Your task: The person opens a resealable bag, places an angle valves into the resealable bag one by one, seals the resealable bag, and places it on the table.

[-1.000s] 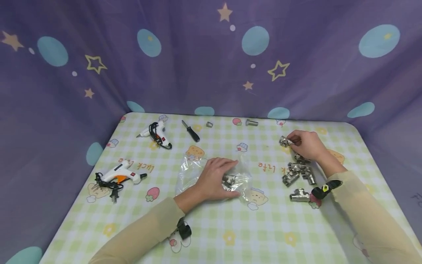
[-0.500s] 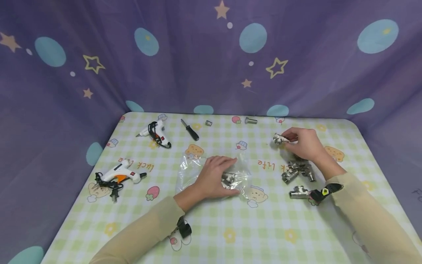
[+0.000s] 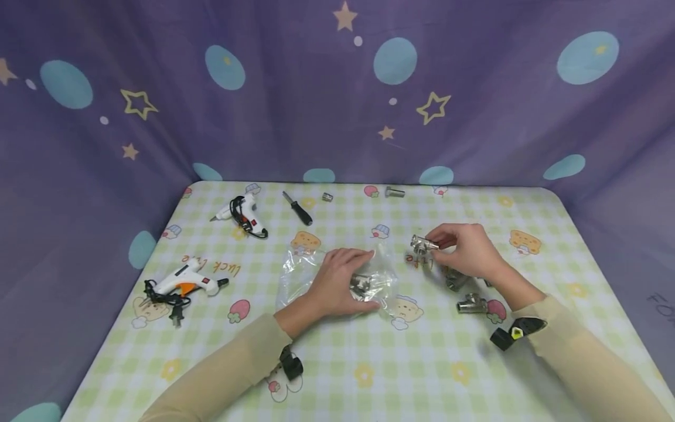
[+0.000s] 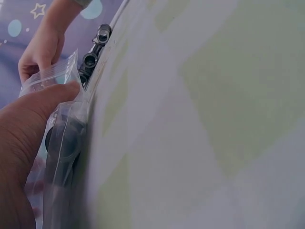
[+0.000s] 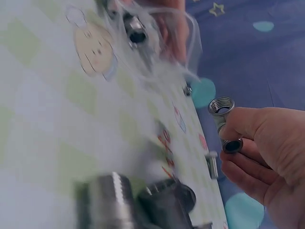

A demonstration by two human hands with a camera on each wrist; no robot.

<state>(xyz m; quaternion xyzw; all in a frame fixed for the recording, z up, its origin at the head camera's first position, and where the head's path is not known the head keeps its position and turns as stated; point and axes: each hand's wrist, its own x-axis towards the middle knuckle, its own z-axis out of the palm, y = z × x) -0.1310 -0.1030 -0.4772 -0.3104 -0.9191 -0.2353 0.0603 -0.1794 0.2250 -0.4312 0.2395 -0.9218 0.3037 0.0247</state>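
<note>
My right hand (image 3: pixel 466 252) pinches a shiny metal tee pipe fitting (image 3: pixel 422 243) between thumb and fingers, above the table to the right of a clear plastic zip bag (image 3: pixel 297 280). In the right wrist view the threaded mouth of this tee fitting (image 5: pixel 221 106) shows. My left hand (image 3: pixel 337 284) holds the bag at its mouth, thumb over one side and fingers along the other. A metal fitting (image 3: pixel 361 284) lies inside the bag. Below my right hand sit more fittings (image 3: pixel 454 280), partly hidden by it, and one tee lies nearer the front.
Two white glue guns with black cords, one at the back left (image 3: pixel 248 217) and one nearer (image 3: pixel 190 280), lie on the checked tablecloth. Along the back are a screwdriver (image 3: pixel 299 209), a small metal coupling (image 3: pixel 327 197) and a bolt (image 3: pixel 395 192). A purple curtain (image 3: pixel 295 117) stands behind.
My right hand has carried the tee fitting from above the pile leftward and slightly nearer, toward the bag. My left hand has stayed on the bag. The head view has shifted slightly.
</note>
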